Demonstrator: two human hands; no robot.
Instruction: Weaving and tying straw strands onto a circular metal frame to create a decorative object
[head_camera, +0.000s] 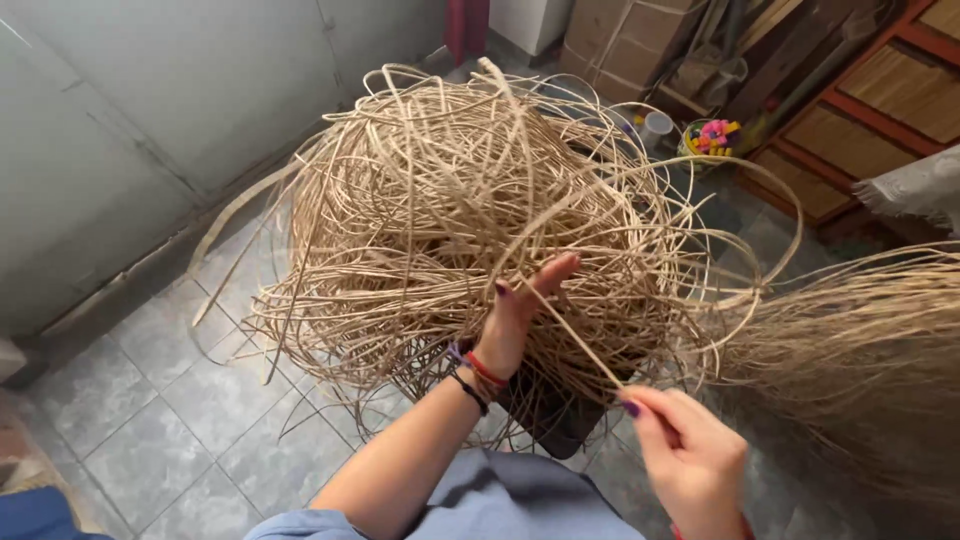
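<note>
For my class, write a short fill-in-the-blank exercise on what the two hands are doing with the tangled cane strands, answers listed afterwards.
1. The left hand reaches into a big tangled pile of cane strands that sits on a ______ floor.
2. The right hand pinches a single ______ strand between its fingertips.
3. The left wrist wears several thin ______.
4. At the right edge lies a bundle of straighter fibres, ______ the right hand.

Missing words: tiled; thin; bracelets; beside

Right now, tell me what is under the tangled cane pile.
A dark seat edge shows under the cane pile, above grey floor tiles. The rest is covered by strands.
</note>
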